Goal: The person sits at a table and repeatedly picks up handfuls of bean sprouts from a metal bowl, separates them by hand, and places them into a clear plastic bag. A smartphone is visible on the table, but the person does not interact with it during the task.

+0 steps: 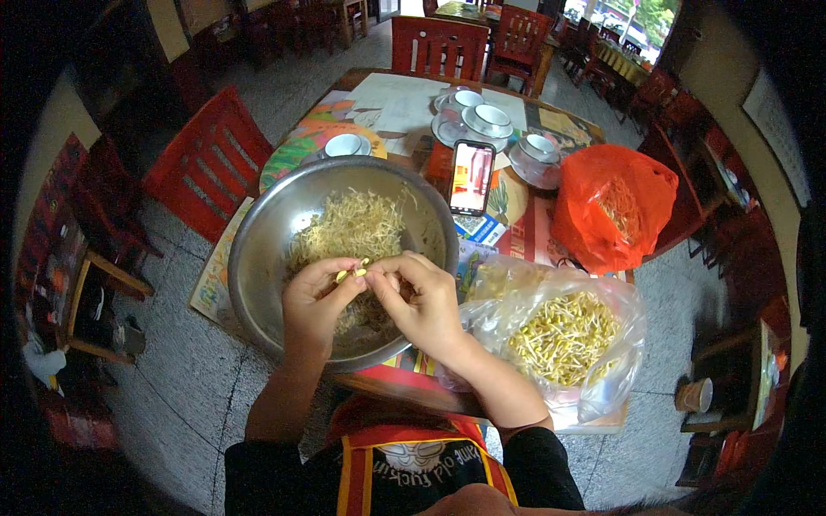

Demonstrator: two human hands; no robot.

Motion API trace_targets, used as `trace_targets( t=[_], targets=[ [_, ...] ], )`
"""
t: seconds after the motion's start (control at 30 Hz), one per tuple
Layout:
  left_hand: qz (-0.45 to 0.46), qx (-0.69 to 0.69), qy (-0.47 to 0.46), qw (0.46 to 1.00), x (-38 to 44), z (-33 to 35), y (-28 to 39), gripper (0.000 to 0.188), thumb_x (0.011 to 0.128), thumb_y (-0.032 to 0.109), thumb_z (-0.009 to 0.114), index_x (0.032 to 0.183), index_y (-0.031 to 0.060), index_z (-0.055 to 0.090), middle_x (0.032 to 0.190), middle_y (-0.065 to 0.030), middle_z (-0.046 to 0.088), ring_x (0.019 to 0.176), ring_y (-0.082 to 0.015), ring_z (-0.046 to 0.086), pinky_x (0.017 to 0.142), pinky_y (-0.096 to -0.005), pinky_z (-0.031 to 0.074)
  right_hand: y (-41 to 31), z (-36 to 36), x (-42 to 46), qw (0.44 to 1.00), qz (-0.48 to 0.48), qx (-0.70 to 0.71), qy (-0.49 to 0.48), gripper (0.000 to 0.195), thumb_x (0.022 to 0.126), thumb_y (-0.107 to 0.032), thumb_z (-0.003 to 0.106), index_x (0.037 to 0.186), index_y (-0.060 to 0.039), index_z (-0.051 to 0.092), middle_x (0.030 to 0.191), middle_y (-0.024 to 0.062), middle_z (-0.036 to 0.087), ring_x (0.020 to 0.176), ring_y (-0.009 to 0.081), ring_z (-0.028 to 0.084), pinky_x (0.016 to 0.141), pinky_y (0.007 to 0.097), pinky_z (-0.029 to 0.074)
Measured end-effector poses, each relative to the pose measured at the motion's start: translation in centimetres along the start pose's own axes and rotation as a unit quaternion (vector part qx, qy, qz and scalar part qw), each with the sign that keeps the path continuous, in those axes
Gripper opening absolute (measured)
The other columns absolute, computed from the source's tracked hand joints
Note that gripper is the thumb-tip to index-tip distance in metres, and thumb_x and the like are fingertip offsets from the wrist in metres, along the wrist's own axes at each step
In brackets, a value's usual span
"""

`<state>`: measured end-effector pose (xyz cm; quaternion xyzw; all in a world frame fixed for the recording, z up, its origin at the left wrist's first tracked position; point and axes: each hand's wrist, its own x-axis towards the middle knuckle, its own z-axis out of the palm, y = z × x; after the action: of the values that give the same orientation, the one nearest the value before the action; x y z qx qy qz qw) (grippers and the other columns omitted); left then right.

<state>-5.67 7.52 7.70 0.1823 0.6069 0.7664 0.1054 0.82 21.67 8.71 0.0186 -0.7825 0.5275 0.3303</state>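
Observation:
Over a large steel bowl (255,284), my left hand (321,303) pinches a few yellow-headed bean sprouts (352,273) between thumb and fingers. My right hand (423,298) meets it fingertip to fingertip, its thumb and forefinger closed at the sprouts' near ends; exactly what they grip is too small to tell. Inside the bowl lies a heap of thin, pale brownish root strands (355,226). To the right of the bowl, an open clear plastic bag holds many yellow bean sprouts (564,338).
A red plastic bag (619,174) stands at the table's right side. Behind the bowl are a lit smartphone (472,177), stacked white cups and dishes (487,122), and another cup (343,146). Red wooden chairs (213,161) surround the table.

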Motion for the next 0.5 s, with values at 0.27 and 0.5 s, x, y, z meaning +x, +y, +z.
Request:
trace_targets(
  t=[0.27,0.5],
  targets=[
    [-0.058,-0.047,0.011,0.997,0.7,-1.2,0.1,0.023,0.082,-0.002,0.065,0.104,-0.0062,0.06,0.096,-0.0122,0.066,0.088,-0.0166,0.064,0.081,-0.028,0.053,0.3,-0.2,0.2,0.998,0.056,0.027,0.028,0.005,0.078,-0.002,0.07,0.082,-0.0019,0.067,0.064,0.0037,0.054,0.059,0.009,0.048,0.054,0.0243,0.04],
    [-0.085,-0.101,0.013,0.991,0.6,-1.6,0.7,0.024,0.083,-0.002,0.064,0.106,-0.0062,0.059,0.099,-0.0127,0.064,0.086,-0.017,0.064,0.079,-0.0274,0.053,0.8,-1.3,1.0,0.992,0.058,-0.107,-0.024,0.01,0.076,-0.006,0.072,0.083,-0.0002,0.067,0.071,0.0108,0.061,0.059,0.0201,0.056,0.057,0.03,0.046]
  ],
)
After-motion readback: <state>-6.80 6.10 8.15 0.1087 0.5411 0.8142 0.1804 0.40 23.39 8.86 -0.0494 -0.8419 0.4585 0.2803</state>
